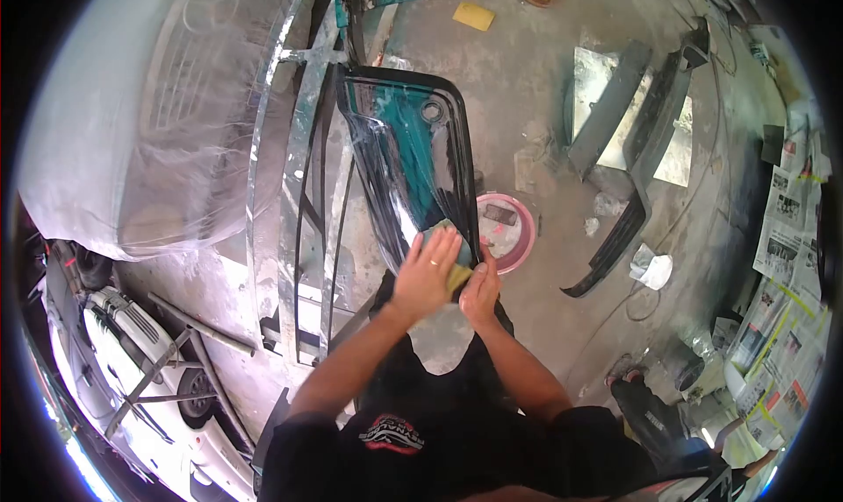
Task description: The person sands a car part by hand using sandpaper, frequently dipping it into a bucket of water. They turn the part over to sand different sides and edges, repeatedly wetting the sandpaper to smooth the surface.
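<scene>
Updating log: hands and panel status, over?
Left hand flat on yellow pad, against teal-black panel. Right hand gripping panel's edge. Nothing visibly blocking; pink basin beside.

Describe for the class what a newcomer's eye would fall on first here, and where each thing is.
First comes the glossy black-and-teal panel near the centre, with the left hand laid over a yellow pad on it and the right hand at its lower right edge. Next are the pink basin just right of the panel and the pale, plastic-draped vehicle filling the upper left.
</scene>
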The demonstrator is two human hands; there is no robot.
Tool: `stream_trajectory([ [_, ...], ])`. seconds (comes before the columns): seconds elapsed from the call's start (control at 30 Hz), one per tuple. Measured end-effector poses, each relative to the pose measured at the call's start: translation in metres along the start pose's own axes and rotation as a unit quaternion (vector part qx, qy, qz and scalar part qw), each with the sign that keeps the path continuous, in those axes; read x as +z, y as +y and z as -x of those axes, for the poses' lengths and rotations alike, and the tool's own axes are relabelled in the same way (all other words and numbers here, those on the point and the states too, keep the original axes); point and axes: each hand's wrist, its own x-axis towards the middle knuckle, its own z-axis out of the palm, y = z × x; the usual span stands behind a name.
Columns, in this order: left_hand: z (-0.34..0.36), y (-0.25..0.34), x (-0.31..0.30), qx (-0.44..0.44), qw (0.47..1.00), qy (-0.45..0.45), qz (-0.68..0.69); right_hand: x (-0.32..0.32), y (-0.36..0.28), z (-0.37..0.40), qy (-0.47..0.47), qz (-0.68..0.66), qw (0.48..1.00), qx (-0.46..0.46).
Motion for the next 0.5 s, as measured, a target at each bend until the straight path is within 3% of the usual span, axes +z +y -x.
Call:
stream_trajectory([
  [0.07, -0.02, -0.029, -0.015, 0.144, 0.986, 0.081, 0.031, 0.0, 0.004, 0.004, 0.0, -0.004, 1.0, 0.006],
  [0.1, -0.057, -0.035, -0.032, 0.097, 0.986, 0.127, -0.052, 0.002, 0.004, 0.003, 0.005, -0.009, 1.0, 0.001],
  [0.13, -0.088, -0.04, -0.055, 0.113, 0.976, 0.154, -0.108, 0.002, 0.003, 0.004, 0.009, -0.014, 1.0, -0.002],
  [0.2, -0.097, -0.024, -0.06, 0.062, 0.98, 0.183, -0.045, -0.007, -0.004, 0.009, -0.043, -0.027, 0.998, 0.033],
  [0.3, -0.006, 0.007, 0.017, -0.013, 0.987, 0.158, 0.034, -0.001, -0.006, 0.004, 0.005, 0.01, 1.0, -0.007],
  [0.33, 0.033, 0.006, 0.046, -0.048, 0.994, 0.076, 0.059, -0.001, -0.004, 0.004, 0.002, 0.007, 1.0, -0.012],
  [0.4, 0.039, -0.006, 0.062, -0.027, 0.99, 0.121, 0.07, 0.002, 0.002, 0.004, -0.004, 0.004, 1.0, 0.006],
  [0.47, -0.039, -0.021, -0.011, -0.033, 0.972, 0.229, -0.036, 0.001, 0.0, 0.004, -0.01, 0.004, 1.0, 0.004],
  [0.5, -0.076, -0.033, -0.033, -0.07, 0.957, 0.282, 0.006, 0.0, -0.001, 0.006, -0.01, 0.006, 1.0, 0.002],
])
